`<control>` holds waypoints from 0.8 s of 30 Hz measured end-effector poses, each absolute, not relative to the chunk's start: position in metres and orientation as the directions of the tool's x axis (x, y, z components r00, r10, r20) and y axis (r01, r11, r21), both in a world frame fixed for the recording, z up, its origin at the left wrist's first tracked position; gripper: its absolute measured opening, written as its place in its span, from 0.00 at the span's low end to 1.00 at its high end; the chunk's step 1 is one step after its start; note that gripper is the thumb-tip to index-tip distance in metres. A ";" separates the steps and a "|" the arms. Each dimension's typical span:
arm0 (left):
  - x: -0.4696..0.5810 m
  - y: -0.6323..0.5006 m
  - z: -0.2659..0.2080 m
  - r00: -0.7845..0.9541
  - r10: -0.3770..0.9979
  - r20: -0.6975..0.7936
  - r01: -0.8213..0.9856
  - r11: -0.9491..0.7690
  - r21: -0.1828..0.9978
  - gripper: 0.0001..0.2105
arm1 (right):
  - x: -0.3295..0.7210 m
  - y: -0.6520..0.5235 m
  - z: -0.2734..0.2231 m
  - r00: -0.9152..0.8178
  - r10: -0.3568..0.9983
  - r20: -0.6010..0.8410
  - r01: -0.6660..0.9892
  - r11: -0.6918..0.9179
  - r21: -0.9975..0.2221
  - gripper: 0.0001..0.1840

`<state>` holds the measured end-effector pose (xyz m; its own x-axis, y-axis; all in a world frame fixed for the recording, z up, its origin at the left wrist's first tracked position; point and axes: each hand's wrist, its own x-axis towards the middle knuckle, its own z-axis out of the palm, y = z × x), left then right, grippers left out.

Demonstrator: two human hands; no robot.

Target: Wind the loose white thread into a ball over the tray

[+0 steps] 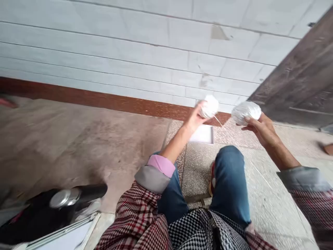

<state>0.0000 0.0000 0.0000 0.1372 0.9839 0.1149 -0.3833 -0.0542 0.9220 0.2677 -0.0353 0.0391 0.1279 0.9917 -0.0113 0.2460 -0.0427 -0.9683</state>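
we hold two white bundles out in front of us, far beyond our knees, just above the floor (267,205) and near the foot of the pale tiled wall (109,48). in our left hand (194,119) sits the rounder, left bundle (209,107), a little blurred; the fingers curl around its left side and underside, pinching it. in our right hand (260,127) we have the wider, right bundle (246,111), which looks crinkled and shiny; the thumb presses its near side while the other fingers bend beneath it, so these too are pinching. the bundles are apart, with a gap between them. from the left bundle a thin white strand (218,121) slants down to the right; we cannot tell where it ends. beneath the left hand, a shallow white tray (201,134) lies on the floor near the reddish-brown skirting (125,104). to the far right stands a dark door (299,76). at the near left we see a black bag (39,218), a dark bottle with a silvery end (65,198), and a white-edged folder (65,239).
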 end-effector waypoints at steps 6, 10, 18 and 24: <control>-0.022 0.026 -0.014 0.068 0.997 0.021 -0.602 0.025 0.798 0.19 | 0.281 -0.043 0.028 0.120 0.993 0.024 0.320 -0.016 -0.947 0.42; -0.032 0.025 -0.019 0.085 0.996 0.019 -0.641 0.040 0.767 0.27 | 0.288 -0.046 0.023 0.121 0.992 0.024 0.323 -0.017 -0.946 0.47; -0.059 0.032 -0.029 0.009 1.000 -0.030 -0.704 0.027 0.710 0.21 | 0.279 -0.026 0.014 0.077 0.997 0.031 0.309 0.006 -0.951 0.52; -0.069 0.034 -0.036 -0.016 0.999 -0.046 -0.715 0.020 0.699 0.25 | 0.285 -0.017 -0.008 0.064 0.998 0.004 0.294 -0.015 -0.956 0.50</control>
<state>-0.0692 0.0341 -0.0355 -0.0161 0.9988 -0.0456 -0.7151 0.0203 0.6987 0.2849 -0.0173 -0.0080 0.0641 0.9979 0.0038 0.2936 -0.0152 -0.9558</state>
